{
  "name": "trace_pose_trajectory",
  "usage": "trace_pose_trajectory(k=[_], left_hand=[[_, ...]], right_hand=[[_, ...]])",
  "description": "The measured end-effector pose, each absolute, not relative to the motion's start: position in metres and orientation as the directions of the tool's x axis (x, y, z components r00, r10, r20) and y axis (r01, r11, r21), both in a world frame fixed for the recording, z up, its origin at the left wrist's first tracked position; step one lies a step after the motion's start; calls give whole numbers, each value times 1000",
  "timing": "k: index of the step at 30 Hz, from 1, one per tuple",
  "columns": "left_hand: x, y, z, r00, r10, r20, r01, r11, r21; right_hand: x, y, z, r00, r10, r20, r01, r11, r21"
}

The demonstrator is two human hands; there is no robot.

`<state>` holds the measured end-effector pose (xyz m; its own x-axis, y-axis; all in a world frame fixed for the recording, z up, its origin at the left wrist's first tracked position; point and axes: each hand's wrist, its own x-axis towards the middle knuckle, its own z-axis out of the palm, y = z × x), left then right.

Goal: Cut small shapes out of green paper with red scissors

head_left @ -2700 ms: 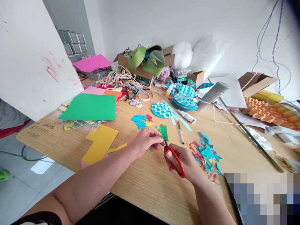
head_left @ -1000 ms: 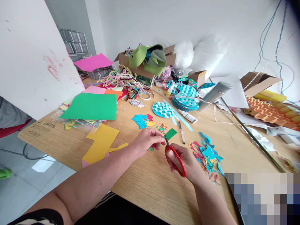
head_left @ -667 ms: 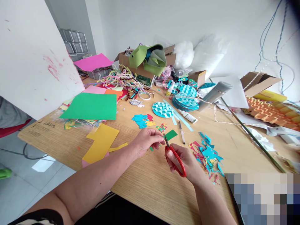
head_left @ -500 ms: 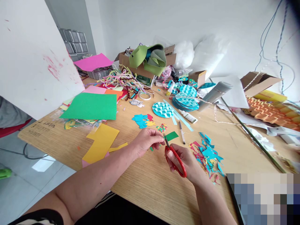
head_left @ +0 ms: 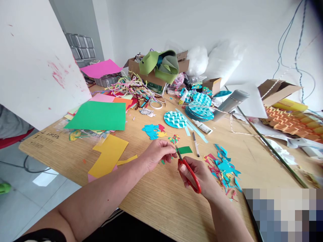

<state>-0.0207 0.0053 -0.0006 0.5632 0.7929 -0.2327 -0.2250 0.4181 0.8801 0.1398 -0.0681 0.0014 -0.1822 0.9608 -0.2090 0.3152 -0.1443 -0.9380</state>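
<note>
My right hand [head_left: 193,173] grips a pair of red-handled scissors [head_left: 189,176], their blades pointing up and left. Close to the blade tips, my left hand [head_left: 163,153] has its thumb and fingers pinched together; whatever they hold is too small to make out. Just beyond the blades is a small green paper strip [head_left: 185,150]. Tiny red, yellow and green paper bits [head_left: 174,138] lie past my left fingertips. Beside them are a blue paper fish [head_left: 150,131] and a yellow paper cutout [head_left: 162,134].
Blue, red and yellow scraps [head_left: 225,166] lie right of my hand, near a pen [head_left: 196,144]. Yellow paper [head_left: 111,151] and a green sheet [head_left: 98,115] are at left. Wavy blue discs [head_left: 200,109], a glue bottle [head_left: 202,126] and a grey cylinder [head_left: 232,103] stand or lie farther back.
Both hands and the scissors stay in nearly the same place, with slight shifts at the fingertips and blades. The camera view has tilted a little.
</note>
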Motion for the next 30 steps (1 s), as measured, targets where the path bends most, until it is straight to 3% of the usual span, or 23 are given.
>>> trace_pose_trajectory(k=[30], left_hand=[[-21, 6, -4, 554, 796, -246, -220, 424, 879]], right_hand=[[140, -69, 3, -185, 955, -230, 316, -164, -935]])
